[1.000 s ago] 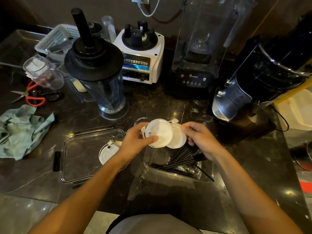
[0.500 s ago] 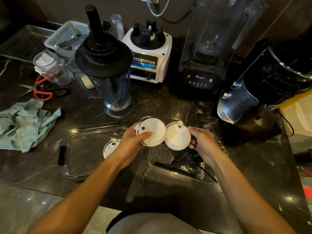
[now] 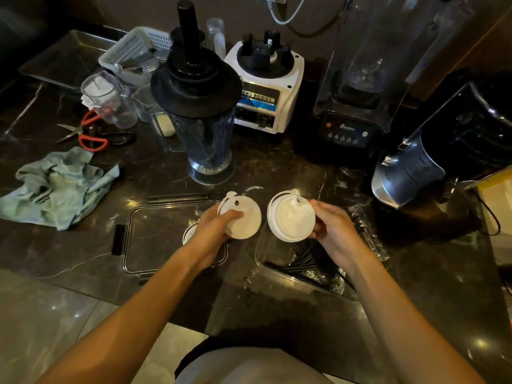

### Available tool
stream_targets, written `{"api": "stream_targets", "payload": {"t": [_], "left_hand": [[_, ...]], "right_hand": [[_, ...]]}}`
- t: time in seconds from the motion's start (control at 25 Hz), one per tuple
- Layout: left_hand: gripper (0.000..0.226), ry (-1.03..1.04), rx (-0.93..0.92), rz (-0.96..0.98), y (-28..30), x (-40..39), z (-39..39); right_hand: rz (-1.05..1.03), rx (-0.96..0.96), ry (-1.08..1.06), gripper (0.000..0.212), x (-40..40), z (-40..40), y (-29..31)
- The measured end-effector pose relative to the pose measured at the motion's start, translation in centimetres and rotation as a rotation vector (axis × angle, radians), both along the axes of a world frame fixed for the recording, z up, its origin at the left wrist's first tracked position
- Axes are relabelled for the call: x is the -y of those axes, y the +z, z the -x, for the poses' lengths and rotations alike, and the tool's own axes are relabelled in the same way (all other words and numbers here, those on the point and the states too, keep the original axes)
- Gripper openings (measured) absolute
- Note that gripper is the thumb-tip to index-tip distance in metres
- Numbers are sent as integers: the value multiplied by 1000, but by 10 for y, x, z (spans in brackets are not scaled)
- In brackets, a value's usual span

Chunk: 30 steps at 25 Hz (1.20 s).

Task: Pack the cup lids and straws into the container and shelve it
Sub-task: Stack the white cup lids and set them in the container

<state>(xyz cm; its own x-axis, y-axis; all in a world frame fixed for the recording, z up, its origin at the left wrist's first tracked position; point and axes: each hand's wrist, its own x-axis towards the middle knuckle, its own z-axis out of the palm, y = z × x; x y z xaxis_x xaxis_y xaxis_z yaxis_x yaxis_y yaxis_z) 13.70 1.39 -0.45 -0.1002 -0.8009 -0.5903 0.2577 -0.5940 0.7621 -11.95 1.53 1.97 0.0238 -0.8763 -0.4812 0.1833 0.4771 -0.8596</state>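
My left hand point(image 3: 212, 227) grips a white cup lid point(image 3: 245, 218), and my right hand point(image 3: 333, 230) grips a small stack of white cup lids point(image 3: 291, 217). Both are held a little apart above the dark counter. Under my right hand sits a clear container point(image 3: 277, 270) holding black straws point(image 3: 307, 259) in crinkled plastic wrap. To the left lies the container's clear flat lid point(image 3: 155, 236) with black clips. Another white cup lid point(image 3: 189, 232) rests on it, mostly hidden behind my left hand.
Behind the hands stand a blender jug with a black top point(image 3: 199, 106), a white blender base point(image 3: 266, 84), a black blender point(image 3: 357, 79) and a dark appliance point(image 3: 443, 151) at the right. A green cloth point(image 3: 58, 187), red scissors point(image 3: 88, 134) and a measuring cup point(image 3: 108, 98) lie at the left.
The two sets of lids overlapped in front of me a second ago; my hands have since drawn them apart, left lid leftward and right stack rightward.
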Motion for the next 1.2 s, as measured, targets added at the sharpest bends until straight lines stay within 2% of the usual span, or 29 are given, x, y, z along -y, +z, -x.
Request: {"api": "stream_targets", "payload": {"t": [0.12, 0.24, 0.52, 0.68, 0.76, 0.92, 1.2], "left_hand": [[50, -102, -203, -57, 1, -4, 1], [36, -155, -224, -41, 6, -10, 4], [56, -109, -307, -19, -4, -22, -5], [39, -211, -180, 104, -3, -26, -2], [39, -199, -169, 116, -3, -27, -1], [43, -192, -233, 125, -6, -25, -3], [40, -224, -262, 175, -7, -27, -11]], "right_hand": [[30, -4, 116, 29, 2, -22, 8], [64, -37, 198, 31, 3, -41, 9], [144, -278, 326, 34, 0, -58, 2], [150, -348, 364, 32, -7, -61, -2], [160, -406, 337, 32, -10, -63, -3], [119, -383, 308, 29, -17, -62, 3], [91, -237, 420, 28, -18, -55, 1]]}}
